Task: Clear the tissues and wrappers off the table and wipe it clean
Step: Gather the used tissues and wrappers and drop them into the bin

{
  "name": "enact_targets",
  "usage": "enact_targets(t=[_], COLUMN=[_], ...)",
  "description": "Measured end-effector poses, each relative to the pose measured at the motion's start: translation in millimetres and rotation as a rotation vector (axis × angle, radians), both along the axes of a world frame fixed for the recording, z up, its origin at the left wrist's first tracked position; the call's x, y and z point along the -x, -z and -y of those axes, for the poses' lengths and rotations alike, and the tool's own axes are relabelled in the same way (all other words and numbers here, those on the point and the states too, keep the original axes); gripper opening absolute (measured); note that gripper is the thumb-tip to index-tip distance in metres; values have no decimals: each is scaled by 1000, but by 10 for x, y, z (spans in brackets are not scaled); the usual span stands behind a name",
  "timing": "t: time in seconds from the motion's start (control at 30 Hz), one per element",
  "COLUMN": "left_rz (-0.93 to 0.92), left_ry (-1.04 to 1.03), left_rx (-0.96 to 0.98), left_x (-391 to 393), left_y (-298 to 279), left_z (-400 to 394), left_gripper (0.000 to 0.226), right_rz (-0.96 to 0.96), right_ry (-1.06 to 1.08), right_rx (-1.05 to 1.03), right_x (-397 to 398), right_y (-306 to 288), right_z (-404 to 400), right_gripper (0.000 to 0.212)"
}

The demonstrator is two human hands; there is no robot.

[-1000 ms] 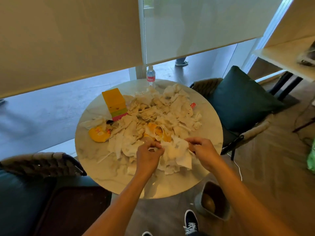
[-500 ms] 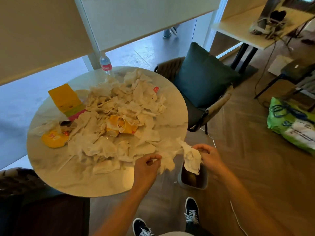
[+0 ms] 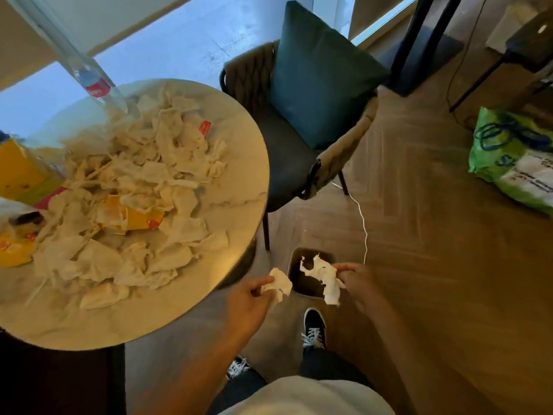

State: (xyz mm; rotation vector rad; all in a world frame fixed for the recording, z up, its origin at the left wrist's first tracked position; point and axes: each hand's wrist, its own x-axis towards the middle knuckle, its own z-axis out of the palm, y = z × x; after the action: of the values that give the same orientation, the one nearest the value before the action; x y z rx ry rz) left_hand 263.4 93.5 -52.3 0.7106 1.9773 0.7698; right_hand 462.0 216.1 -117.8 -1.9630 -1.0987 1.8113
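Wood floor; bin point(image 3: 311, 274) half-hidden; left hand point(image 3: 245, 301), right hand point(image 3: 357, 283) grip tissue each.

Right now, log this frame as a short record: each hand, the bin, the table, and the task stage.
left hand: pinching a crumpled tissue, beside the bin, off the table edge
right hand: holding a torn tissue over the bin
bin: on the floor by the table, dark inside
table: round, heaped with tissues, yellow wrappers, a water bottle
stage: clearing under way; no wiping yet
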Motion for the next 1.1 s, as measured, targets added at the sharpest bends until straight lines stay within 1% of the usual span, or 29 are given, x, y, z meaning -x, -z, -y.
enact_targets(t=[0.1,0.17,0.3,0.47,0.8,0.9,1.0,1.1], left_rz=[39,67,154,180,211,198,218,174], left_ry=[28,17,-68,-26,7,48,106,206], left_rx=[61,96,188,236,391,435,493,508], left_x=[-207,-299,-394,-394,-297,-315,-368,-416], left_y=[100,173,399,913,2139,2445,2641,2767], left_z=[-123,-218,-387,-564,-1019,-1123,-1224,-1304], left_gripper=[41,46,48,44,50,51,52,59], right_rz=[-13,-19,-50,-51,4,41,72,82], right_ry=[20,6,32,61,28,29,37,8], right_rx=[94,163,261,315,392,402,410,424], right_x=[-125,-171,-169,-40,136,162,149,62], right_y=[256,406,683,1146,2361,2690,2858,2870], right_z=[-86,-123,-213,-323,-527,-571,-565,-528], right_gripper=[36,40,41,51,48,39,35,38])
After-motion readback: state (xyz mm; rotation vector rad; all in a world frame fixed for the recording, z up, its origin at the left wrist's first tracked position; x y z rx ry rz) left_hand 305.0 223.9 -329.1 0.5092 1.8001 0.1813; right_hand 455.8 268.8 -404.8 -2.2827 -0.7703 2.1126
